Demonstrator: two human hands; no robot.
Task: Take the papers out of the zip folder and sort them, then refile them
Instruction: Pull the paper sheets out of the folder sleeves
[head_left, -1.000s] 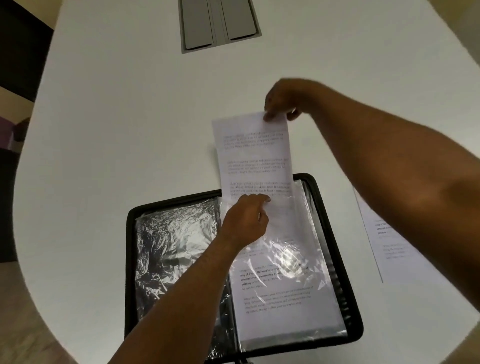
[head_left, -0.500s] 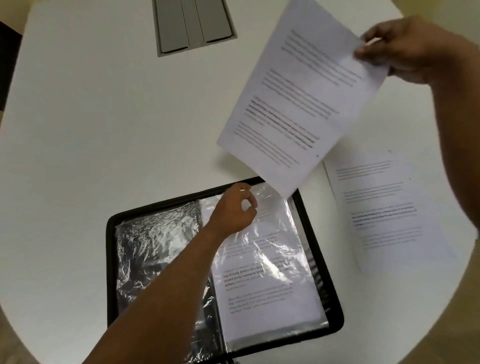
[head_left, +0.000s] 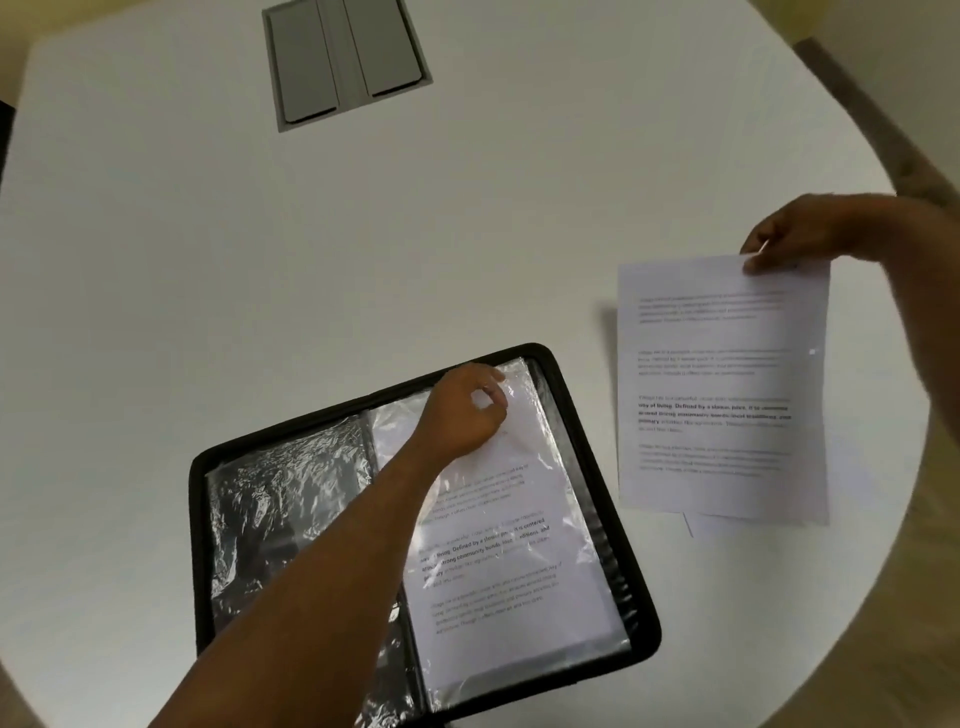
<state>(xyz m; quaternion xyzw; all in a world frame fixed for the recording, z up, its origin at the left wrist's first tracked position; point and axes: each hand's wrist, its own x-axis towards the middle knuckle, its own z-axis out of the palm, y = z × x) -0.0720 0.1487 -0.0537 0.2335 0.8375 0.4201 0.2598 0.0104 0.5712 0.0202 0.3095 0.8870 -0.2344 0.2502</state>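
The black zip folder (head_left: 311, 420) lies open on the white table, near me. Its right side holds a clear plastic sleeve with a printed sheet (head_left: 509, 571) inside. Crinkled empty sleeves (head_left: 280, 509) cover the left side. My left hand (head_left: 462, 410) is at the top edge of the right sleeve, with curled fingers pinching the plastic. My right hand (head_left: 800, 234) pinches the top edge of a loose printed sheet (head_left: 722, 389), held low over the table to the right of the folder. Under it, a sliver of another sheet (head_left: 737, 527) shows on the table.
A grey hatch with two flaps (head_left: 345, 57) is set into the table at the far side. The table's curved edge (head_left: 883, 545) runs close by the loose sheets on the right, with floor beyond it.
My right hand drew the sheet fully out of the sleeve, swung it up and right, then lowered it over the sheet lying on the table. My left hand stayed at the sleeve's top.
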